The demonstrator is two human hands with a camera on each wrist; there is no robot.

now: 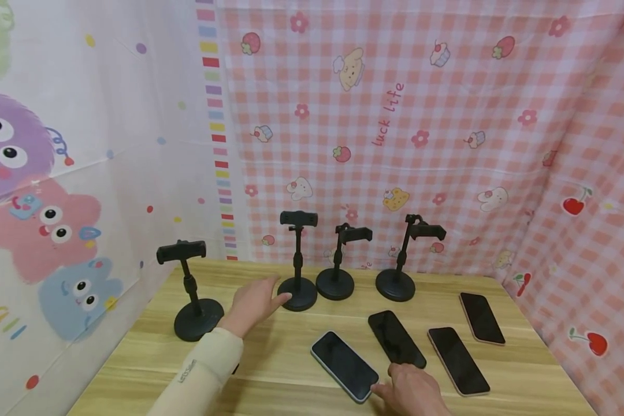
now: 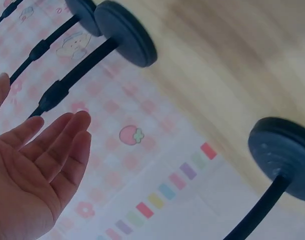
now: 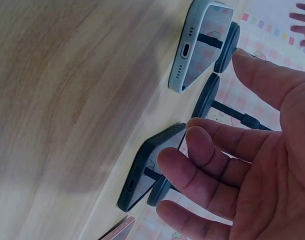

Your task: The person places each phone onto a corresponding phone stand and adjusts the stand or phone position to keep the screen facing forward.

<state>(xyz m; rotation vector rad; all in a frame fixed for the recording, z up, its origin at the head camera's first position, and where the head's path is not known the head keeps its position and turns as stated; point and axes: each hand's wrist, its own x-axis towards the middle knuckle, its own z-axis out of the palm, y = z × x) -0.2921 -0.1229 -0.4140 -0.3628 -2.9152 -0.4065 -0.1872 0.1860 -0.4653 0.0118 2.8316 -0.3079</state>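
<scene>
My left hand (image 1: 253,305) hovers beside the base of a black phone stand (image 1: 299,254). In the left wrist view that hand (image 2: 37,175) is palm up, fingers loosely bent, holding nothing. A phone with a pale case edge (image 1: 345,366) lies face up at the table's front middle, and a black phone (image 1: 395,338) lies to its right. My right hand (image 1: 415,390) is close to the near ends of both. From the right wrist, the fingers of the hand (image 3: 242,170) look relaxed and apart, with nothing gripped; contact with a phone I cannot tell.
Another phone stand (image 1: 189,283) is at the left. Two more stands, one in the middle (image 1: 335,283) and one farther right (image 1: 396,284), line the back edge. Two pink-edged phones (image 1: 459,361) (image 1: 482,318) lie at the right of the wooden table (image 1: 281,370). Patterned cloth (image 1: 374,162) hangs behind.
</scene>
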